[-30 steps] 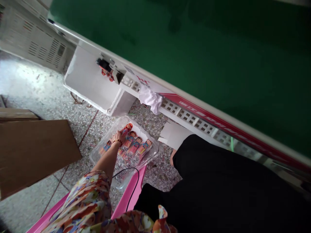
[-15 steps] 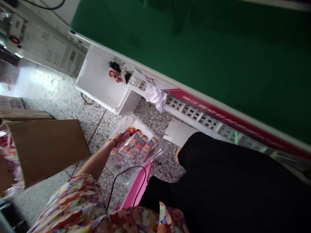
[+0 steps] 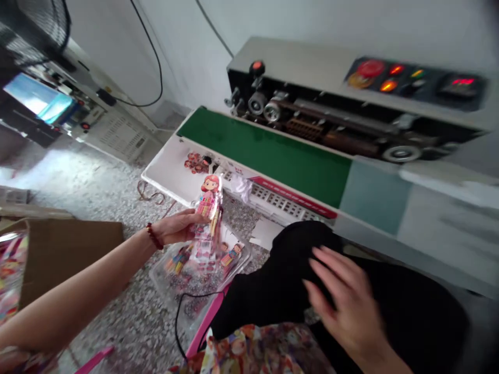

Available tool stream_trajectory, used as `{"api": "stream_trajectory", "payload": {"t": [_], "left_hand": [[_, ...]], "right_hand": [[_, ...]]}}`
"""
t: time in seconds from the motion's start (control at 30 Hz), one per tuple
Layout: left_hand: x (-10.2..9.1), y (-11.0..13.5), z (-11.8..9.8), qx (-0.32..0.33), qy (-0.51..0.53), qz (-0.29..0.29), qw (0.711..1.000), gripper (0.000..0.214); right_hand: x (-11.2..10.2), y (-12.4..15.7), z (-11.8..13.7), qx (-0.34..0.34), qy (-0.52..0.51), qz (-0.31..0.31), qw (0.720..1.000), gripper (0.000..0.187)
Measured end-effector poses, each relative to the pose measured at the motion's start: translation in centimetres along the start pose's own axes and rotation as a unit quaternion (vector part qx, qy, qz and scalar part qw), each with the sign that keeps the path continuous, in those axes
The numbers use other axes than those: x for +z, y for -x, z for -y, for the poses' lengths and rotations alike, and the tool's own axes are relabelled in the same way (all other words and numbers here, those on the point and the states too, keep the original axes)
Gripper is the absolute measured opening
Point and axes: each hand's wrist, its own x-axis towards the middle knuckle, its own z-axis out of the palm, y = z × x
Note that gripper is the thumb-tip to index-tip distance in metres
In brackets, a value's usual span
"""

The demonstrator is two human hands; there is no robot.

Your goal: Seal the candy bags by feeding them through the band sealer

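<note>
My left hand (image 3: 183, 226) is closed on a clear packet with a red-haired cartoon figure (image 3: 210, 195), raised above a clear plastic tray (image 3: 161, 283). What exactly is inside the packet I cannot make out. More cartoon-figure packets (image 3: 231, 255) lie in the tray on the floor. Over my black-clad leg hovers my right hand (image 3: 343, 298), fingers apart and slightly blurred, holding nothing.
A machine with lit buttons (image 3: 390, 78) stands behind a green conveyor belt (image 3: 268, 153). A white box (image 3: 166, 171) holds several figure packets under the belt's left end. On the left is an open cardboard carton (image 3: 74, 254); a black cable (image 3: 177, 317) loops beside the pink stool-like piece (image 3: 206, 324).
My left hand has risen from the tray with a packet in its grip. My right hand has come into view. The camera has tilted up, showing the machine.
</note>
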Motion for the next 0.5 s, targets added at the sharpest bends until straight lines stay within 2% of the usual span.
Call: {"api": "stream_trajectory", "payload": {"t": [0.07,0.13,0.2,0.27,0.37,0.5], "left_hand": [[4.6,2.4,-2.3,0.016,-0.008,0.059,0.998,0.024],[9.2,4.3,-3.7,0.02,-0.034,0.122,0.992,0.026],[13.5,5.6,-4.3,0.018,-0.066,0.184,0.981,0.028],[17.3,6.4,-4.3,0.018,-0.093,0.234,0.968,0.033],[22.2,6.7,-3.9,0.012,-0.129,0.283,0.95,0.038],[28.4,6.4,-3.8,-0.005,-0.158,0.366,0.917,0.036]], "right_hand": [[1.1,-2.4,1.4,-0.082,0.02,0.004,0.996,0.067],[1.8,-5.1,2.1,-0.141,0.042,-0.022,0.989,0.066],[1.2,-6.9,1.9,-0.188,0.057,-0.038,0.98,0.062],[-1.1,-7.5,0.8,-0.23,0.067,-0.011,0.971,0.056],[-6.0,-6.3,-1.3,-0.273,0.043,0.035,0.96,0.05],[-11.7,-3.5,-3.8,-0.255,0.009,-0.022,0.967,0.048]]}}
